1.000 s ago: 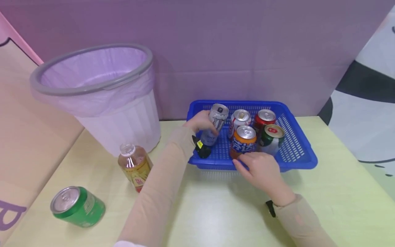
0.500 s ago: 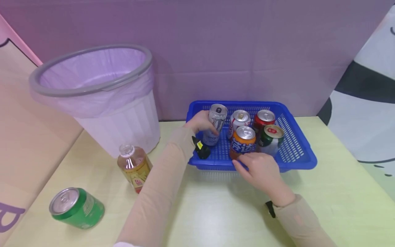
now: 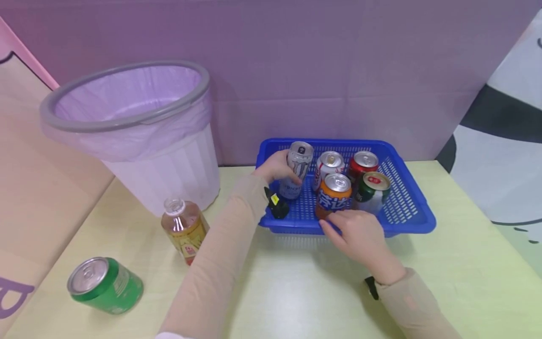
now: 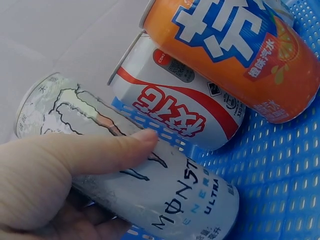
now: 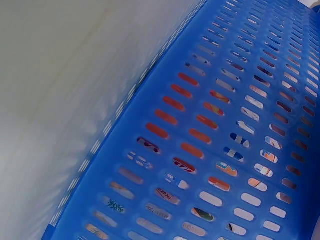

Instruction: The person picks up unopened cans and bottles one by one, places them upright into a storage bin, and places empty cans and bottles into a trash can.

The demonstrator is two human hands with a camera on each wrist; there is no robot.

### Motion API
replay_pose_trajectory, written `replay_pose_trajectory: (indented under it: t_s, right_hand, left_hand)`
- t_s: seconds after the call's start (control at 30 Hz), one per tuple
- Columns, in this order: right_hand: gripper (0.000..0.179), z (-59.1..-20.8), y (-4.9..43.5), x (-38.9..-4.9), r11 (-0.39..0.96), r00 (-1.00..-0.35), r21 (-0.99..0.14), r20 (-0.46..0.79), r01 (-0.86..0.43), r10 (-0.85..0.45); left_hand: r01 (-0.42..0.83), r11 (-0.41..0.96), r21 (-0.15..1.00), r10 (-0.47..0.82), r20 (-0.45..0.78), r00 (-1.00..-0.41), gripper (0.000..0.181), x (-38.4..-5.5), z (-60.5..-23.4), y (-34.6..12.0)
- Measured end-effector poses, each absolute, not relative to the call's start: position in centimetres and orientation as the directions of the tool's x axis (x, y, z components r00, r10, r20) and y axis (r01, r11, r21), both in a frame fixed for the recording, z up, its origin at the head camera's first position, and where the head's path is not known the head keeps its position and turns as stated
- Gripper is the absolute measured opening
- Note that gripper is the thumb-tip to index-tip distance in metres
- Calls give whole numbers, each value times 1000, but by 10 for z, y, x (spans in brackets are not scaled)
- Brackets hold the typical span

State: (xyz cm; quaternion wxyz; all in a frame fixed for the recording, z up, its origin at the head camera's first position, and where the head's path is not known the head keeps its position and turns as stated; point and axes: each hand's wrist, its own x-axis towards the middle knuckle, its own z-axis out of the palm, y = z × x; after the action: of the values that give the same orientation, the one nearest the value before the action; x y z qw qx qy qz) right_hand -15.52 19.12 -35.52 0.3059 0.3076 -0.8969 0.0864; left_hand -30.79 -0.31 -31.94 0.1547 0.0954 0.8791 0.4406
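Observation:
My left hand (image 3: 279,167) grips a tall white Monster energy drink can (image 3: 298,167) at the left end of the blue plastic basket (image 3: 412,207). In the left wrist view the thumb lies across the can's front and the fingers go behind it. Right of this can stand a white Coke can (image 3: 329,162), an orange soda can (image 3: 333,195), a red can (image 3: 363,162) and a green-and-silver can (image 3: 372,193). My right hand (image 3: 355,230) holds the basket's front rim by the orange can, thumb outside. Only basket wall and table show in the right wrist view.
Left of the basket stands a large white bin (image 3: 165,160) with a grey rim and a purple liner. A bottle of amber drink (image 3: 185,230) and a green can (image 3: 107,285) are on the table (image 3: 288,292) at the left. A purple-grey wall (image 3: 322,84) rises behind.
The Monster can leans slightly less in my left hand, its base shifted a little right inside the basket. My right hand keeps its place at the rim.

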Motion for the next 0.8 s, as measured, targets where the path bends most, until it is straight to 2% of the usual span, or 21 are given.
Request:
replay_pose_trajectory:
  t_s: [0.37, 0.6, 0.8]
  right_hand:
    - [59, -355, 191, -155, 789, -607, 37, 617, -613, -500]
    - [54, -355, 191, -155, 788, -609, 42, 611, -614, -506]
    - [57, -355, 191, -155, 792, -609, 43, 614, -609, -502]
  left_hand:
    - [34, 605, 795, 302, -190, -934, 69, -308, -319, -3]
    - [-30, 604, 796, 277, -244, -929, 72, -304, -315, -2]
    - [-21, 617, 787, 279, -244, -929, 73, -305, -316, 0]
